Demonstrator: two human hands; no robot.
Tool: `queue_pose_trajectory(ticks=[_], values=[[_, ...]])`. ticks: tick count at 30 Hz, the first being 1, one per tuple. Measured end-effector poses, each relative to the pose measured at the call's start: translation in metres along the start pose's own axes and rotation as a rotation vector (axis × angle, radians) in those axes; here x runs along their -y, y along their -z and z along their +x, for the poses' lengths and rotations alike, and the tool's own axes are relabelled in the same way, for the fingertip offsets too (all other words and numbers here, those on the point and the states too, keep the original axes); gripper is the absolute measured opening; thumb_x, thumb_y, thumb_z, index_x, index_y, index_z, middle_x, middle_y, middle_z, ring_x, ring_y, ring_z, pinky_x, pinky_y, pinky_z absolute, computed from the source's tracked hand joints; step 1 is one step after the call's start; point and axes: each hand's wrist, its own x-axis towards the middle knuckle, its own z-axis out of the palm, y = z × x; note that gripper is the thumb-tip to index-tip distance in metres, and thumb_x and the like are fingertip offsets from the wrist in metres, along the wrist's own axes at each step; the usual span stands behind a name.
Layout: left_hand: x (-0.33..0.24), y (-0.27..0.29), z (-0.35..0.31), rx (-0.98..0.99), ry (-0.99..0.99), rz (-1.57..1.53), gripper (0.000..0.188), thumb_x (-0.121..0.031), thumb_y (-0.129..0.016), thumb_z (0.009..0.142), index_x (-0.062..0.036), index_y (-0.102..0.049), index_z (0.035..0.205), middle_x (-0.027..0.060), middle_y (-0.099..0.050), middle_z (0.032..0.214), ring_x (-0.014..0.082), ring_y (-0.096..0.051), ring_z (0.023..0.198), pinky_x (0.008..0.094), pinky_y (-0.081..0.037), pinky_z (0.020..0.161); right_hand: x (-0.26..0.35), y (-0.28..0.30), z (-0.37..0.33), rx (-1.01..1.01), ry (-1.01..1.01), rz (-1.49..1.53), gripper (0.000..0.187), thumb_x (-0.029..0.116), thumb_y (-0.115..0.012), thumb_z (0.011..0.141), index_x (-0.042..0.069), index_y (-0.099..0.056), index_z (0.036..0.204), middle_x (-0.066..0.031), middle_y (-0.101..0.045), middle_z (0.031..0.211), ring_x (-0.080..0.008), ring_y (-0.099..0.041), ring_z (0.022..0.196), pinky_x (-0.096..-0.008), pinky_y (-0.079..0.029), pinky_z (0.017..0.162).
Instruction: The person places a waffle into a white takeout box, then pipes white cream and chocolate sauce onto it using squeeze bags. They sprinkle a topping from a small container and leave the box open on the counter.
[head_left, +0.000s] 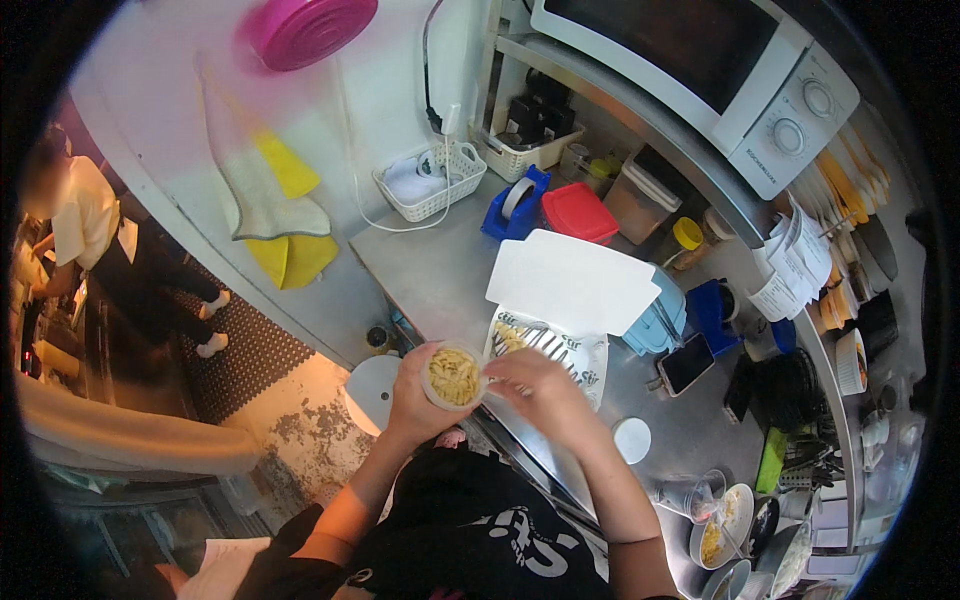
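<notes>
My left hand (412, 400) grips a small round clear cup (455, 376) filled with pale yellow shredded food, held at the near edge of the steel counter (430, 270). My right hand (540, 392) is curled beside the cup's rim, fingers touching it; whether it holds anything I cannot tell. Just behind the hands lies an open white takeaway box (560, 340) lined with printed paper, its lid (572, 280) raised toward the back, with some yellow food in its left corner. A small round white lid (632, 440) lies on the counter to the right.
Behind the box stand a blue tape dispenser (516, 205), a red-lidded container (579, 213), a white basket (430, 182) and a microwave (720, 70) on a shelf. A phone (686, 363) and bowls of food (722, 520) sit to the right. Another person (85, 225) stands far left.
</notes>
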Motion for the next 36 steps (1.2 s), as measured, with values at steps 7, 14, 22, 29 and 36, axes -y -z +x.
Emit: queue_pose_trajectory(ticks=[7, 14, 22, 29, 36], values=[[-0.015, -0.010, -0.002, 0.010, -0.125, -0.034, 0.088, -0.018, -0.088, 0.051, -0.0040, -0.041, 0.124, 0.0173, -0.053, 0.121, 0.0329, -0.054, 0.108, 0.0406, -0.044, 0.093, 0.022, -0.025, 0.015, 0.214, 0.111, -0.357, 0.022, 0.009, -0.064, 0.070, 0.004, -0.063, 0.092, -0.0080, -0.056, 0.105, -0.0246, -0.055, 0.094, -0.0350, -0.050, 0.079], [-0.015, -0.018, -0.007, 0.019, 0.024, -0.190, 0.089, -0.020, -0.089, 0.050, -0.0032, -0.042, 0.124, 0.0168, -0.053, 0.120, 0.0315, -0.054, 0.109, 0.0396, -0.044, 0.093, 0.011, -0.018, 0.013, 0.230, 0.138, -0.203, 0.018, 0.008, -0.065, 0.071, 0.003, -0.064, 0.088, -0.0091, -0.061, 0.091, -0.0257, -0.058, 0.090, -0.0365, -0.050, 0.075], [-0.019, -0.025, 0.020, 0.095, 0.016, -0.111, 0.091, -0.022, -0.089, 0.051, -0.0041, -0.042, 0.126, 0.0162, -0.052, 0.116, 0.0304, -0.054, 0.108, 0.0395, -0.044, 0.093, -0.007, 0.006, 0.022, 0.144, -0.124, 0.170, 0.021, 0.002, -0.067, 0.070, 0.000, -0.069, 0.090, -0.0172, -0.067, 0.081, -0.0254, -0.066, 0.071, -0.0313, -0.052, 0.070], [-0.018, -0.038, 0.031, 0.074, -0.008, -0.106, 0.093, -0.022, -0.088, 0.054, 0.0007, -0.036, 0.127, 0.0180, -0.053, 0.114, 0.0293, -0.056, 0.105, 0.0393, -0.045, 0.092, -0.037, 0.021, 0.030, 0.018, -0.485, 0.614, 0.017, 0.004, -0.073, 0.072, -0.003, -0.071, 0.089, -0.0089, -0.069, 0.080, -0.0100, -0.063, 0.072, -0.0234, -0.051, 0.065], [0.001, -0.027, 0.026, -0.024, 0.085, -0.135, 0.095, -0.017, -0.088, 0.056, 0.0008, -0.032, 0.131, 0.0168, -0.055, 0.116, 0.0293, -0.057, 0.106, 0.0385, -0.045, 0.093, -0.061, 0.046, 0.015, -0.157, -0.667, 0.576, 0.024, 0.004, -0.076, 0.070, -0.009, -0.068, 0.089, -0.0122, -0.069, 0.076, -0.0132, -0.064, 0.063, -0.0242, -0.052, 0.062]])
